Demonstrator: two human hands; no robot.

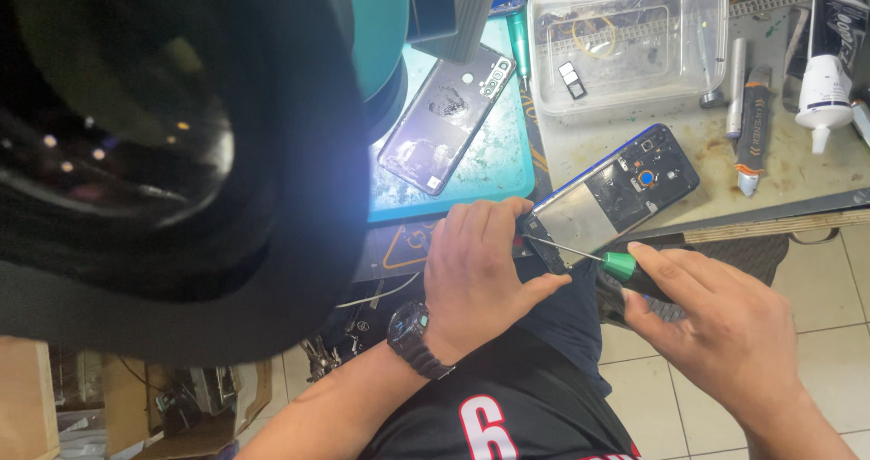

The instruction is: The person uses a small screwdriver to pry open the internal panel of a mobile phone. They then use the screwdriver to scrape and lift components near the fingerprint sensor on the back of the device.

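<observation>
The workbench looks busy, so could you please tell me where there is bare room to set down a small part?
Bare patches: the teal mat right of the detached back cover, and the bench between the opened phone and the white tube. Crowded: around the clear plastic tray and the tools beside it, and where the left hand and right hand work.

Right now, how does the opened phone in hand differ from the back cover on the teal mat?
The opened phone shows internals inside a blue frame; the back cover is a purplish shell with adhesive residue. The phone is steadied by the left hand while the right hand drives a green-handled screwdriver into it; the cover lies untouched. Both lie diagonally.
</observation>
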